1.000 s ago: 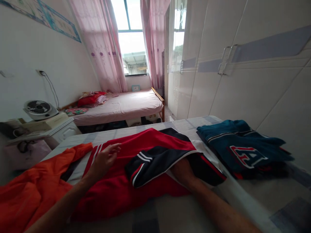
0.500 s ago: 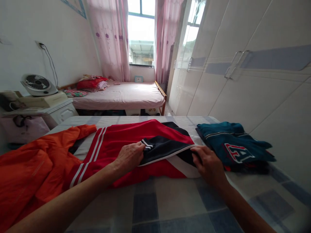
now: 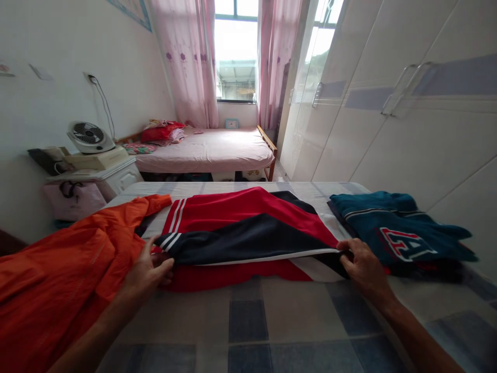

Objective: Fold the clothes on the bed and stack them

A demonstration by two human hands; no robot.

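Note:
A red, navy and white jacket (image 3: pixel 225 204) lies spread on the bed, with its navy sleeve (image 3: pixel 248 238) laid flat across it. At the sleeve's white-striped cuff, my left hand (image 3: pixel 149 269) has its thumb and fingers bent around the cloth by the jacket's hem. Some of those fingertips are hidden. My right hand (image 3: pixel 361 264) pinches the jacket at the other end of the sleeve, by the white piping near the shoulder. An orange garment (image 3: pixel 70 259) lies beside my left forearm. To the right of my right hand sits a folded teal garment (image 3: pixel 399 223) with letters on it.
Beneath the clothes is a blue-and-white checked bedsheet (image 3: pixel 248 321). A second bed (image 3: pixel 217 150) with pink bedding stands by the window. White wardrobes (image 3: pixel 388 129) line the right side. A fan (image 3: pixel 91 135) rests on a cabinet at left.
My left hand has moved left with the striped cuff, and the navy sleeve is now stretched out straight. My right hand keeps its pinch near the shoulder. The view has shifted slightly left.

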